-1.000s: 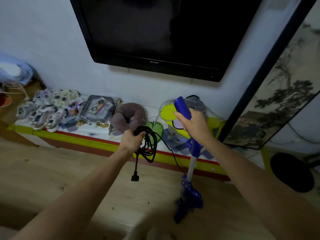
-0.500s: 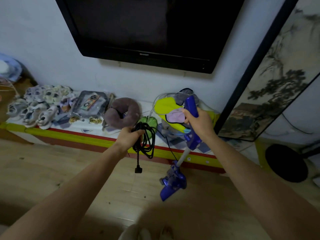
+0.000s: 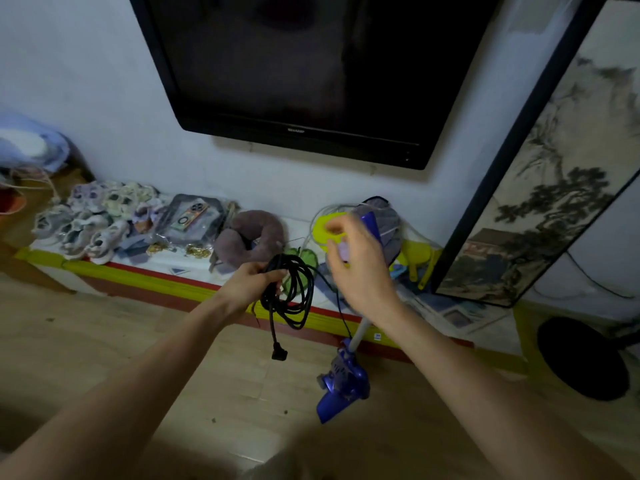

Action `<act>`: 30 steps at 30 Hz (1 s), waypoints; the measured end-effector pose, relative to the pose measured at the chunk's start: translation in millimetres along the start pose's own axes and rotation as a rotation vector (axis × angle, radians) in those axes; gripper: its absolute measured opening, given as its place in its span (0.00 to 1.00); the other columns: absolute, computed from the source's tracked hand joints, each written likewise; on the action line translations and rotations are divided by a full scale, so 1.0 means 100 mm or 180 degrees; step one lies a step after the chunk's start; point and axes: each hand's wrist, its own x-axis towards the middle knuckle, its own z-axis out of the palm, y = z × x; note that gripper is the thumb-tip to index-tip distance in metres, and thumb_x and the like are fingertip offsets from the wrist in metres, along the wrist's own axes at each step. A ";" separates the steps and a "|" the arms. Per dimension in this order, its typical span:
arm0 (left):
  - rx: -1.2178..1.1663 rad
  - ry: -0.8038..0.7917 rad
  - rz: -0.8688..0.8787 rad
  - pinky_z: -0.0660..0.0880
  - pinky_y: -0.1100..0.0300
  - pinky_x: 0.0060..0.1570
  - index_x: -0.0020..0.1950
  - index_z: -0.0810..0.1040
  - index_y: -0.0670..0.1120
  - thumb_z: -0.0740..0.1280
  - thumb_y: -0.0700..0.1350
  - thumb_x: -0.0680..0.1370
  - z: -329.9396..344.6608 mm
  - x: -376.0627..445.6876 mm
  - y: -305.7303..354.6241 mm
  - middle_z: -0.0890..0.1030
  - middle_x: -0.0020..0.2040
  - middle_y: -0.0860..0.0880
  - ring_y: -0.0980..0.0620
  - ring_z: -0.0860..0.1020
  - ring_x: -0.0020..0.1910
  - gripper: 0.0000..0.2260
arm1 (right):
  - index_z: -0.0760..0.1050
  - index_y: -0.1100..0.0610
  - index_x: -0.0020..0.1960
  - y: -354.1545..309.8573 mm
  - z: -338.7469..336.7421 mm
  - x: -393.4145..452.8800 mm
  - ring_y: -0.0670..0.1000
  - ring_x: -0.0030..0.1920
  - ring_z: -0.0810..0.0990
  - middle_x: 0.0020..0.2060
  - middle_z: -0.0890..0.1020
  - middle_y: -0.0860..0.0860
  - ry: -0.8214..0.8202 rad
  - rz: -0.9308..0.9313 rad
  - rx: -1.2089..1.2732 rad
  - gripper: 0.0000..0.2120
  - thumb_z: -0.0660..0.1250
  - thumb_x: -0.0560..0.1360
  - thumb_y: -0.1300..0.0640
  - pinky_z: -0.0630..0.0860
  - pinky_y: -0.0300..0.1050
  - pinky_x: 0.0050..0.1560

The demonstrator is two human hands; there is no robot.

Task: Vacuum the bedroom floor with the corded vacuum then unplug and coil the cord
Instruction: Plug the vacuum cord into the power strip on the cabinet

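Below the wall-mounted television, nearest the camera, the left hand (image 3: 254, 284) grips the coiled black cord (image 3: 294, 292), its plug (image 3: 279, 355) dangling at six o'clock over the wooden floor (image 3: 104, 341). At three o'clock from the coil, the right hand (image 3: 360, 268) has let go of the vacuum (image 3: 344, 382) handle it held half a second ago; its fingers are now loosely spread, blurred, just beside the handle. Farther off, the television (image 3: 311, 64) reads SHARP.

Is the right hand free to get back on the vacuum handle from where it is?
Probably yes: the right hand is open and empty, directly in front of the blue vacuum handle, with nothing between them.
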 end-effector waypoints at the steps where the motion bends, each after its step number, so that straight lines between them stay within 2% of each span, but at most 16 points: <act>1: 0.0116 -0.0013 0.0021 0.74 0.55 0.39 0.40 0.75 0.41 0.66 0.38 0.78 -0.06 -0.01 -0.04 0.75 0.34 0.43 0.47 0.74 0.34 0.07 | 0.74 0.60 0.56 -0.07 0.13 -0.05 0.49 0.54 0.74 0.53 0.76 0.52 -0.0459 -0.0013 0.0059 0.09 0.64 0.76 0.66 0.69 0.41 0.53; 3: 0.0409 -0.0154 0.0073 0.73 0.61 0.37 0.40 0.77 0.43 0.66 0.35 0.77 -0.16 -0.05 -0.11 0.77 0.34 0.46 0.50 0.75 0.35 0.07 | 0.73 0.59 0.58 -0.07 0.42 -0.15 0.53 0.56 0.74 0.55 0.76 0.53 -0.1009 0.0183 0.0044 0.13 0.64 0.74 0.67 0.67 0.40 0.55; 5: 0.0628 -0.0392 0.0134 0.73 0.66 0.36 0.41 0.78 0.42 0.66 0.33 0.75 -0.30 -0.06 -0.15 0.78 0.33 0.50 0.52 0.76 0.36 0.06 | 0.71 0.59 0.63 -0.01 0.68 -0.15 0.55 0.62 0.73 0.60 0.75 0.54 -0.1284 0.0359 0.0033 0.20 0.65 0.72 0.68 0.66 0.41 0.60; 7: 0.0770 -0.0620 0.0104 0.72 0.62 0.39 0.47 0.78 0.39 0.66 0.33 0.75 -0.42 -0.02 -0.18 0.78 0.37 0.47 0.51 0.77 0.39 0.04 | 0.68 0.58 0.68 0.05 0.86 -0.05 0.56 0.66 0.70 0.65 0.73 0.55 -0.1610 0.0421 -0.0072 0.27 0.69 0.70 0.66 0.68 0.46 0.65; 9: 0.0808 -0.0866 0.0037 0.70 0.58 0.42 0.47 0.78 0.38 0.67 0.35 0.73 -0.60 0.06 -0.26 0.77 0.39 0.44 0.48 0.75 0.40 0.04 | 0.67 0.56 0.71 0.09 1.10 0.08 0.56 0.69 0.68 0.67 0.72 0.55 -0.2033 0.0353 -0.0297 0.32 0.73 0.69 0.60 0.68 0.47 0.65; 12: 0.0965 -0.1213 0.0006 0.68 0.55 0.48 0.50 0.78 0.36 0.69 0.39 0.71 -0.84 0.22 -0.41 0.78 0.42 0.43 0.49 0.74 0.43 0.11 | 0.70 0.55 0.68 0.07 1.43 0.20 0.54 0.62 0.76 0.62 0.78 0.54 -0.2477 0.0436 -0.0306 0.32 0.77 0.67 0.52 0.73 0.43 0.55; 14: 0.0888 -0.1072 -0.0065 0.70 0.60 0.46 0.52 0.78 0.36 0.72 0.39 0.73 -0.97 0.40 -0.52 0.79 0.43 0.44 0.52 0.76 0.43 0.11 | 0.71 0.56 0.66 0.10 1.61 0.30 0.54 0.57 0.79 0.59 0.80 0.53 -0.2580 0.0709 -0.0347 0.31 0.77 0.67 0.50 0.75 0.43 0.51; 15: 0.0896 -0.0960 -0.0114 0.72 0.62 0.44 0.52 0.77 0.37 0.73 0.39 0.72 -1.17 0.66 -0.66 0.79 0.43 0.45 0.53 0.76 0.43 0.12 | 0.73 0.57 0.64 0.19 1.94 0.43 0.54 0.53 0.81 0.56 0.81 0.54 -0.2632 0.1022 -0.0313 0.28 0.77 0.68 0.50 0.77 0.44 0.48; 17: 0.0902 -0.0663 -0.0016 0.75 0.60 0.42 0.52 0.74 0.39 0.77 0.42 0.69 -1.16 0.70 -0.76 0.78 0.45 0.47 0.53 0.78 0.42 0.17 | 0.76 0.61 0.56 0.33 1.95 0.40 0.55 0.42 0.84 0.47 0.84 0.56 -0.2826 0.1515 -0.0112 0.19 0.75 0.69 0.56 0.82 0.51 0.42; 19: 0.0952 -0.0805 -0.0062 0.78 0.56 0.43 0.51 0.72 0.43 0.77 0.43 0.69 -1.35 0.99 -0.98 0.79 0.48 0.47 0.50 0.80 0.43 0.18 | 0.77 0.62 0.55 0.49 2.26 0.44 0.53 0.40 0.84 0.43 0.84 0.57 -0.3008 0.1993 0.0064 0.17 0.73 0.67 0.60 0.82 0.55 0.44; 21: 0.1321 -0.1130 -0.0089 0.77 0.60 0.41 0.49 0.75 0.45 0.76 0.45 0.70 -1.57 1.36 -1.22 0.81 0.44 0.48 0.51 0.81 0.43 0.14 | 0.72 0.59 0.58 0.59 2.62 0.48 0.50 0.44 0.80 0.48 0.81 0.53 -0.3001 0.2356 0.0150 0.20 0.72 0.69 0.58 0.80 0.49 0.42; 23: 0.1685 -0.1226 0.0104 0.77 0.55 0.44 0.46 0.80 0.44 0.74 0.46 0.73 -1.68 1.63 -1.40 0.84 0.42 0.47 0.48 0.81 0.43 0.08 | 0.64 0.60 0.66 0.64 2.81 0.47 0.47 0.41 0.77 0.48 0.77 0.52 -0.2814 0.2902 0.0408 0.25 0.71 0.74 0.58 0.76 0.41 0.39; 26: 0.2105 -0.1500 0.0141 0.76 0.54 0.48 0.48 0.83 0.43 0.68 0.46 0.77 -1.78 1.99 -1.73 0.84 0.44 0.48 0.50 0.81 0.45 0.07 | 0.49 0.58 0.77 0.84 3.10 0.35 0.46 0.28 0.76 0.36 0.81 0.55 -0.2433 0.3605 0.0742 0.36 0.67 0.77 0.61 0.75 0.40 0.30; 27: 0.2204 -0.1623 0.0090 0.77 0.55 0.48 0.49 0.82 0.43 0.66 0.45 0.78 -1.81 2.11 -1.87 0.84 0.45 0.48 0.51 0.81 0.45 0.08 | 0.48 0.58 0.77 0.94 3.21 0.30 0.46 0.27 0.75 0.37 0.82 0.56 -0.2313 0.3775 0.0772 0.37 0.67 0.78 0.60 0.73 0.38 0.27; 28: 0.2255 -0.1686 0.0046 0.77 0.56 0.48 0.50 0.82 0.43 0.65 0.45 0.79 -1.84 2.23 -2.00 0.84 0.46 0.48 0.51 0.81 0.46 0.08 | 0.49 0.59 0.76 1.01 3.28 0.27 0.46 0.30 0.76 0.44 0.82 0.58 -0.2172 0.3860 0.0793 0.36 0.68 0.77 0.58 0.71 0.37 0.27; 30: 0.2206 -0.1716 -0.0032 0.76 0.57 0.48 0.51 0.82 0.44 0.65 0.43 0.79 -1.88 2.46 -2.20 0.83 0.46 0.48 0.52 0.81 0.46 0.07 | 0.55 0.61 0.71 1.19 3.40 0.26 0.48 0.42 0.78 0.56 0.79 0.58 -0.1827 0.3942 0.0719 0.37 0.73 0.73 0.51 0.72 0.36 0.31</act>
